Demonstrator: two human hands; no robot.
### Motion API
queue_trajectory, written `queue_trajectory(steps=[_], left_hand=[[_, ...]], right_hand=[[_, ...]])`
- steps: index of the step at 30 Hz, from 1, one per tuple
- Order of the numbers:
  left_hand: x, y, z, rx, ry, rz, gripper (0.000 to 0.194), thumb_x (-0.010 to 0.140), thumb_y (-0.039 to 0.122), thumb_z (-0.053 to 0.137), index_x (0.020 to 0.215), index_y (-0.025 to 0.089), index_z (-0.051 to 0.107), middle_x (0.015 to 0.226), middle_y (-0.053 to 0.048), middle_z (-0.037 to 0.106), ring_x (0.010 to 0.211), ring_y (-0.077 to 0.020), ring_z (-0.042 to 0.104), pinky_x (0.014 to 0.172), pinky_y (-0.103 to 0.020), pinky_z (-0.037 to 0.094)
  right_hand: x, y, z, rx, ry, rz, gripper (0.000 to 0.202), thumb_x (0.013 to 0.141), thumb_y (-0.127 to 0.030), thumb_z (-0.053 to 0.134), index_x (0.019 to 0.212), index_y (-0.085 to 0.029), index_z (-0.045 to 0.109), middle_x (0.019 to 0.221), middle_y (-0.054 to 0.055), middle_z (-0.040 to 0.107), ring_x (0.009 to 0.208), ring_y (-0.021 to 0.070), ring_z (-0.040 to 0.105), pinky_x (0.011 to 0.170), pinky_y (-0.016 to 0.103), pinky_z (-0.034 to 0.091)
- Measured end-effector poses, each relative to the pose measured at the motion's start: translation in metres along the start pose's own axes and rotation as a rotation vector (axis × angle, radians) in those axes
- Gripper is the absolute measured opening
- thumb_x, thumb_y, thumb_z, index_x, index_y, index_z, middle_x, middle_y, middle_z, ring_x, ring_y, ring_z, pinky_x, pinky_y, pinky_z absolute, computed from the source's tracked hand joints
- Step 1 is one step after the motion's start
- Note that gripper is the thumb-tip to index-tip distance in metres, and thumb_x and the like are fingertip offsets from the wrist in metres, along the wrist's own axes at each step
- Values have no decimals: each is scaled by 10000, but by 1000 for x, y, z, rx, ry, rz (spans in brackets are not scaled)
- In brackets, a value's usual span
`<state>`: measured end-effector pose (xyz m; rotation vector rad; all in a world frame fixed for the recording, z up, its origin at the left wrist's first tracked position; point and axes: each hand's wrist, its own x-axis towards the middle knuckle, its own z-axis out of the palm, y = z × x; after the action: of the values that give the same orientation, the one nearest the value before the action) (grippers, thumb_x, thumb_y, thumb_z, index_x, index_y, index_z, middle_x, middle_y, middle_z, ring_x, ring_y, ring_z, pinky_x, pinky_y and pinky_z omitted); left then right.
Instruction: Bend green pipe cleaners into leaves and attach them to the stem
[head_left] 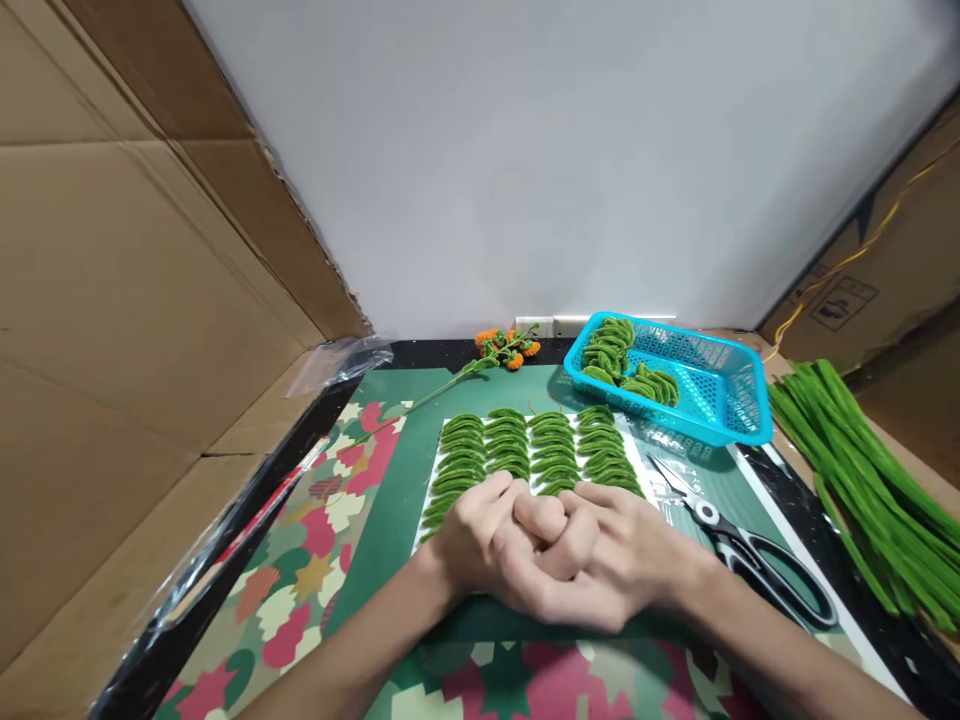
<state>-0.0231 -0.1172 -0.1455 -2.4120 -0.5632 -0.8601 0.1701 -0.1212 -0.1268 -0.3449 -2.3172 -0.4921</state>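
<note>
My left hand (484, 535) and my right hand (615, 555) are clasped together, the fingers folded over one another. No object shows between them, though the inside of the clasp is hidden. Both rest over the near part of a white sheet (434, 478) and cover its lower edge. Curved, fuzzy green pipe-cleaner pieces (508, 443) lie on that sheet in several neat columns. To the right of my hands are scissors (709, 515) with black and grey handles, their blades pointing away and slightly apart.
A blue plastic basket (735, 438) at the back right contains more green pieces (609, 345). Long green pipe cleaners (862, 470) lie at the right edge. An orange-flowered stem (442, 388) lies behind the sheet. Cardboard (135, 260) stands on the left, a white wall (525, 180) behind.
</note>
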Motion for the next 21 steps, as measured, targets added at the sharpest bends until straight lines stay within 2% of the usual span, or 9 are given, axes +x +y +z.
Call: queue_trajectory(steps=[2,3,4,6,10,12,17,21], left_hand=[[-9,10,1,-43,0,-51,365,883,225,639,650,229,357,593,28,423,579,-143,417,587,-340,320],[-11,14,1,-73,8,-76,380,921,203,595,630,225,350,583,27,402,573,-143,398,579,-339,310],[-11,18,-1,-109,24,-98,397,956,169,539,613,221,347,569,27,376,561,-143,368,567,-340,295],[-10,24,-6,-183,20,-103,439,1007,117,455,590,212,353,553,26,352,547,-143,334,549,-341,275],[-7,26,-17,-262,-69,-119,487,1019,70,433,554,201,372,538,15,363,562,-149,367,560,-340,312],[-7,25,-17,-270,-59,-109,510,1022,71,441,535,204,371,534,9,379,571,-154,389,568,-348,311],[-5,23,-5,-305,84,-80,575,1033,46,387,479,196,393,483,9,344,530,-149,351,539,-356,247],[-3,22,-1,-338,146,-56,604,1026,44,435,442,186,368,473,18,314,510,-134,319,529,-347,229]], right_hand=[[-10,-9,6,100,-18,28,210,957,-214,588,1142,-210,687,772,5,673,637,147,513,612,319,418],[-17,-14,9,148,-14,44,111,957,-224,597,1016,-198,687,732,7,639,632,148,494,617,321,423],[-24,-19,13,182,-8,52,88,955,-235,607,899,-195,661,713,13,616,639,150,485,615,321,424],[-38,-26,20,207,9,56,148,939,-241,628,797,-206,608,688,14,572,658,160,478,605,319,419],[-54,-31,26,234,14,39,98,899,-241,652,815,-248,602,702,11,538,681,185,465,578,326,400],[-56,-30,25,263,35,47,156,888,-221,643,754,-250,567,671,10,493,661,191,442,551,330,373],[-49,-25,12,291,20,147,274,900,-91,532,659,-220,520,659,16,445,656,178,428,555,331,338],[-40,-23,6,297,28,149,363,934,-57,461,609,-218,479,641,4,398,640,168,385,556,319,316]])
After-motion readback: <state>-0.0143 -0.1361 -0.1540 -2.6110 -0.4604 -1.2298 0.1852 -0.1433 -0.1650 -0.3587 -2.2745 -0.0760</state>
